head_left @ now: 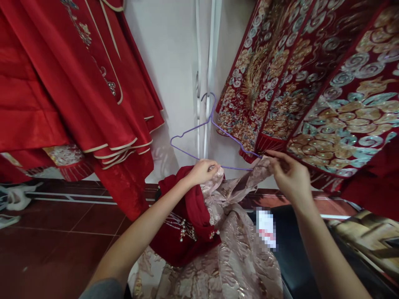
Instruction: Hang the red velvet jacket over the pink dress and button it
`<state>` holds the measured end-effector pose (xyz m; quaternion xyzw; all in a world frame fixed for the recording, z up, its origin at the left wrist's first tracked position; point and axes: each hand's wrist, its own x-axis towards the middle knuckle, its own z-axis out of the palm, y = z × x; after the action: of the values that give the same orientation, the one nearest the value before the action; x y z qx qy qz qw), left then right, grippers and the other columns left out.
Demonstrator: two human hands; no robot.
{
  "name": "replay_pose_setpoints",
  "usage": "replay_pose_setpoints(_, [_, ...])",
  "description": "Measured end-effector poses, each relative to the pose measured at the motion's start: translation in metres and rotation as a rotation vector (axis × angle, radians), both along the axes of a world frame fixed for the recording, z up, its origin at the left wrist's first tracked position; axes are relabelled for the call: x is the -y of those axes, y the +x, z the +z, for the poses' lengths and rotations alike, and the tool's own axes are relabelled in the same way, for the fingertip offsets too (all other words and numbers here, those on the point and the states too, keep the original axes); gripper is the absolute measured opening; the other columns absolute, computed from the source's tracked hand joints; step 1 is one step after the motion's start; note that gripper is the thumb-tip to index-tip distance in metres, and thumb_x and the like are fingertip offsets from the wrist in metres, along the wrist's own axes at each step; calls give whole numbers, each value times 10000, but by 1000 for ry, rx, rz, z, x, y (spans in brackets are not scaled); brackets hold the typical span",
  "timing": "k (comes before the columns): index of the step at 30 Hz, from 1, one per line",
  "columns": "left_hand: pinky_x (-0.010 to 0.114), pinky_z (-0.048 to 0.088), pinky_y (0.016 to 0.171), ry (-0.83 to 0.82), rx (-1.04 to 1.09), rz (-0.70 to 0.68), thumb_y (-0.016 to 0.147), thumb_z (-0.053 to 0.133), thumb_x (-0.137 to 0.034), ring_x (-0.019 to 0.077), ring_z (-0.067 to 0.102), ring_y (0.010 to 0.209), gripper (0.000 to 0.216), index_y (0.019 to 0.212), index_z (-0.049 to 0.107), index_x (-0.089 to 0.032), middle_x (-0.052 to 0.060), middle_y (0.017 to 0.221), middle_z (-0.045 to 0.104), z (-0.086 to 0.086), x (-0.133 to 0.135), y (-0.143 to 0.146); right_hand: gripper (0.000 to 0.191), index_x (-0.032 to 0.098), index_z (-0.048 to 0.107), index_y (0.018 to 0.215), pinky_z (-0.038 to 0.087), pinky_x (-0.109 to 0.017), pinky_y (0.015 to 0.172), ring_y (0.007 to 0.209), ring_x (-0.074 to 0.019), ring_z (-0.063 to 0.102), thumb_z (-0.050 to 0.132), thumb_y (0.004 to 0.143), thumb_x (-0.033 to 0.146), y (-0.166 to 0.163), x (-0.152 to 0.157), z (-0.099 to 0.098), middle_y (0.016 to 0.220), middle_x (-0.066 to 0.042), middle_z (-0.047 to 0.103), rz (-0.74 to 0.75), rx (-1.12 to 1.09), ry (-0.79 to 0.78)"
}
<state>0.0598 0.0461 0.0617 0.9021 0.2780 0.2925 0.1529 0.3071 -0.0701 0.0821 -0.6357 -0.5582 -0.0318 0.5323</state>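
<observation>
A purple wire hanger [199, 128] is held up in front of a white wall. My left hand [202, 171] is closed on its bottom bar together with a fold of pale pink brocade garment [237, 249]. My right hand [288, 174] pinches the hanger's right end and the pink fabric there. A dark red garment with pearl trim [187, 224] is draped over my left forearm and hangs beneath the hanger.
Red satin robes with cream piping [77, 83] hang at the left. Heavily embroidered red and gold garments [311, 74] hang at the right, close to my right hand. White vertical rails [205, 62] run up the wall. Dark red floor tiles [56, 232] lie below.
</observation>
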Motion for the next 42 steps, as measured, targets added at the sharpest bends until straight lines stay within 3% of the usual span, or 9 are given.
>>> replay_pose_setpoints(3, [314,458,893,-14,16,-31,933,439,-287,188,661,935,273,872,682,-180,49,979,737,0,1,1,332,197,678,1132,514,-306,639,757,-192,663,485,884,308,-25,-12,8,934,-81,720,31,-58,43])
replay_pose_setpoints(8, [304,466,874,-34,5,-50,939,424,-300,173,659,849,298,842,677,-175,41,892,734,2,4,4,297,232,708,1051,508,-352,841,918,-198,638,456,897,200,-61,-36,31,1001,-73,656,103,150,198])
replay_pose_setpoints(14, [306,464,881,-88,14,0,949,401,-299,175,645,874,292,829,639,-180,36,890,717,4,5,3,282,221,688,989,491,-362,869,954,-206,625,414,926,204,-72,-63,36,994,-82,651,120,175,305])
replay_pose_setpoints(19, [345,449,908,-68,-11,53,977,355,-324,187,622,853,316,804,584,-190,30,785,652,2,9,1,252,185,635,1057,485,-366,809,912,-261,664,465,916,306,-56,-66,24,980,-115,712,111,192,68])
replay_pose_setpoints(22, [350,434,955,-27,68,28,981,345,-308,191,603,949,282,865,570,-185,65,907,648,6,12,-1,277,193,665,1025,479,-339,766,857,-267,685,462,923,352,-46,-63,24,908,-107,736,104,232,-27])
replay_pose_setpoints(26, [321,407,1009,102,420,259,976,356,-300,184,551,1104,249,915,572,-192,85,1080,626,15,5,-34,307,207,695,1026,477,-302,756,873,-239,688,477,918,394,-29,-67,28,951,-77,747,135,223,-5])
replay_pose_setpoints(32, [278,481,795,165,750,793,926,445,-420,169,618,799,321,892,635,-164,36,843,676,-4,-19,-134,336,212,728,1014,472,-281,745,844,-220,688,518,897,447,-12,-77,28,943,-46,753,143,192,4])
replay_pose_setpoints(37, [264,493,732,25,753,803,866,504,-410,173,639,760,313,841,659,-140,51,797,697,-28,-30,-171,328,216,734,1014,480,-281,756,855,-221,685,536,885,445,-12,-78,27,957,-36,754,165,165,24])
replay_pose_setpoints(42, [255,493,691,77,729,773,868,499,-445,168,631,714,339,851,667,-151,45,760,696,-22,-25,-167,332,225,735,1015,485,-294,741,848,-232,687,544,878,459,-10,-80,25,962,-39,755,153,175,39])
